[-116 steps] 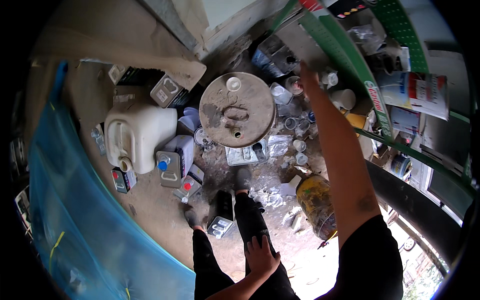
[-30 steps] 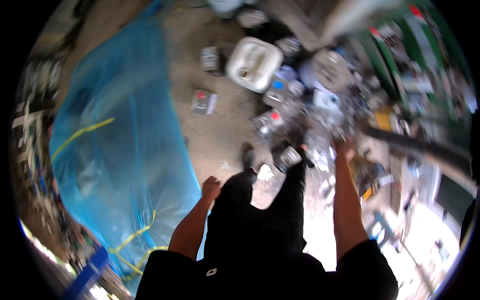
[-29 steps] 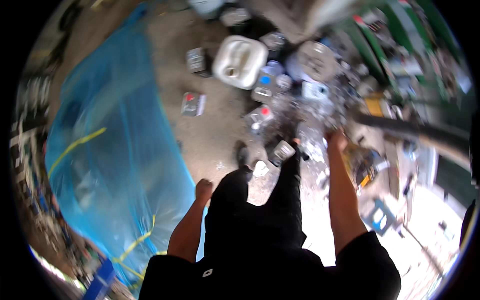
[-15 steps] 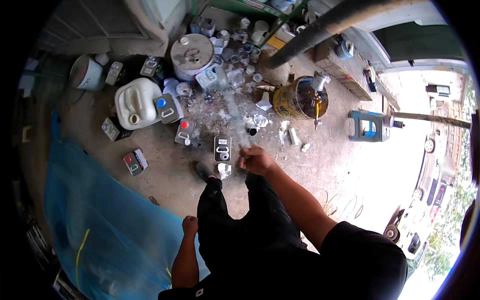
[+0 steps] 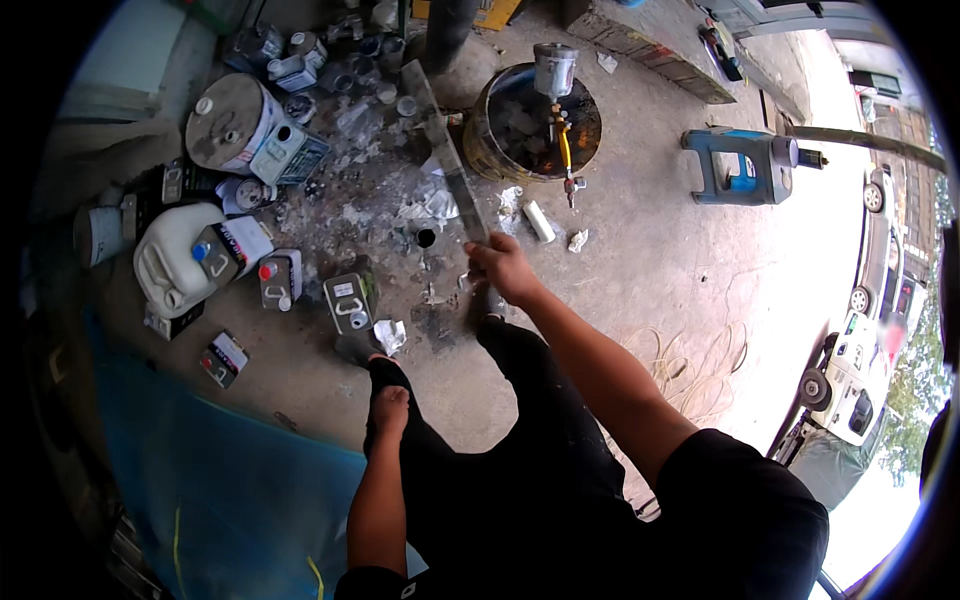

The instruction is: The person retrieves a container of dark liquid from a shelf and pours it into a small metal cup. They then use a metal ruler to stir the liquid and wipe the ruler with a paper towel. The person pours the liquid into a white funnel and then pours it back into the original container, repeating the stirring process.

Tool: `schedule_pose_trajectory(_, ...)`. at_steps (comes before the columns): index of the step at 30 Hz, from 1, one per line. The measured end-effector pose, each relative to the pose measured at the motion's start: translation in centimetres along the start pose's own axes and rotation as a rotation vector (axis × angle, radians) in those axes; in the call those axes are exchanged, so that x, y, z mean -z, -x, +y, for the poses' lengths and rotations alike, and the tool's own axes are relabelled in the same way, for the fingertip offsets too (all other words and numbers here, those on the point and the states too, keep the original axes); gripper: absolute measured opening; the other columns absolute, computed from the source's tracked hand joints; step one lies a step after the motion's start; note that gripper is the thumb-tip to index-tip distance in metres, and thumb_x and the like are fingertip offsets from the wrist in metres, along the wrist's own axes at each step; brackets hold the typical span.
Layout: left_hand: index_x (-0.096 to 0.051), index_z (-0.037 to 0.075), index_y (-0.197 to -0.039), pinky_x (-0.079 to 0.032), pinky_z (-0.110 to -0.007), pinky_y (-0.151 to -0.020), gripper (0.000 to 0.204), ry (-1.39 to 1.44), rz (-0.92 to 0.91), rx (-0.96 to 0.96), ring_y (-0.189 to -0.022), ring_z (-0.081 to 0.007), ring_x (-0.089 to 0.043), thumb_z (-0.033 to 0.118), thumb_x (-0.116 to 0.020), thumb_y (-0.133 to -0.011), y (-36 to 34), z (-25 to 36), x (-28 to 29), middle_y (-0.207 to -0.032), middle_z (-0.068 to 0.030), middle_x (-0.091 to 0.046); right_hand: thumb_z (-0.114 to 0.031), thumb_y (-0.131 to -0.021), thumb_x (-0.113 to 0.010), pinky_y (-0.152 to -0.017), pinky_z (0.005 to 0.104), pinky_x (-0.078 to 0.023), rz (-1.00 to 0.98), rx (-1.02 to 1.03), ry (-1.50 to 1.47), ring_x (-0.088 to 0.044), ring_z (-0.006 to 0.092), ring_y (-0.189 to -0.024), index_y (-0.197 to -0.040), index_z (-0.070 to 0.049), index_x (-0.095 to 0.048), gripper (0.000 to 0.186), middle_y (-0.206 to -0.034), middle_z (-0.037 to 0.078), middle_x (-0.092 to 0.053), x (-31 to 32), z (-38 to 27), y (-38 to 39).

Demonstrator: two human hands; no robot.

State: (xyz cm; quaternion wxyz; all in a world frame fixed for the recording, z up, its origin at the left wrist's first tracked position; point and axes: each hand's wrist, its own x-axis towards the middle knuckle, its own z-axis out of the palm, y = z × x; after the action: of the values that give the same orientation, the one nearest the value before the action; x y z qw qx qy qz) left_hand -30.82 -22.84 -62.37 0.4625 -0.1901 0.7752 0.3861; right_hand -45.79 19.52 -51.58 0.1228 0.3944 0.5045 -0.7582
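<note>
Right hand: 1, fingers closed round the near end of a flat grey strip.
Strip: 1, long, slanting up-left from the fist, passing just left of the bin in view; can't tell if its far end touches anything.
Left hand: 1, loosely curled over the left leg; palm hidden, can't tell if it holds anything.
Rusty bin: 1, inside dark, contents unclear.
Spray gun: 1, silver cup up, at the bin's right side; how it's supported is unclear.
Capped cans: 1 blue-capped, 2 red-capped, 1 grey-capped by the left shoe.
White jerry can: 1, partly behind the blue-capped can.
Round drum: 1.
Blue-grey jug: 1, far right.
Clear cups: several, too jumbled to count.
Blue sheet: 1, dim, cut off by the lens rim.
</note>
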Motion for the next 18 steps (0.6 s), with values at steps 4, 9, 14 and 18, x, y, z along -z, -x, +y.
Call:
schedule_pose_trajectory(4, -0.071, 0.002, -0.098, -0.057, -0.042, -0.080, 0.026, -0.286, -0.130, -0.199, -0.089, -0.0346, -0.074, 0.026, -0.069, -0.090, -5.3, 3.1, -11.3, -0.091, -0.0185, -0.075, -0.020, -0.099, -0.056, -0.073, 0.0546, -0.055, 0.516, 0.597, 1.024, -0.069, 0.0456, -0.079, -0.117, 0.000, -0.064, 0.028, -0.086, 0.029, -0.069, 11.5, 1.0, -8.0)
schedule_pose_trajectory(9, -0.070, 0.001, -0.105, -0.057, -0.040, -0.082, 0.029, -0.120, -0.221, -0.238, -0.091, -0.0309, -0.074, 0.027, -0.070, -0.091, -11.4, 5.9, -17.4, -0.100, -0.0184, -0.075, -0.012, -0.098, -0.050, -0.070, 0.0595, -0.051, 0.574, 0.655, 1.157, -0.065, 0.0501, -0.080, -0.100, -0.004, -0.053, 0.008, -0.085, 0.026, -0.066, 16.2, 1.6, -14.2)
schedule_pose_trajectory(14, -0.067, 0.002, -0.114, -0.056, -0.046, -0.086, 0.030, -0.322, -0.051, -0.416, -0.100, -0.0379, -0.072, 0.021, -0.070, -0.092, -19.2, 4.4, -12.8, -0.103, -0.0219, -0.074, -0.004, -0.094, -0.049, -0.070, 0.0555, -0.054, 0.722, 0.668, 1.341, -0.067, 0.0462, -0.083, -0.103, -0.004, -0.053, 0.010, -0.091, 0.023, -0.068, 19.2, 4.7, -17.2)
schedule_pose_trajectory(18, -0.067, 0.003, -0.107, -0.055, -0.050, -0.084, 0.024, -0.492, -0.029, -0.541, -0.097, -0.0424, -0.069, 0.019, -0.069, -0.090, -23.9, 2.5, -10.0, -0.099, -0.0219, -0.072, -0.004, -0.096, -0.048, -0.069, 0.0529, -0.055, 0.786, 0.705, 1.441, -0.068, 0.0446, -0.083, -0.107, -0.005, -0.054, 0.012, -0.094, 0.020, -0.068, 19.3, 6.0, -18.2)
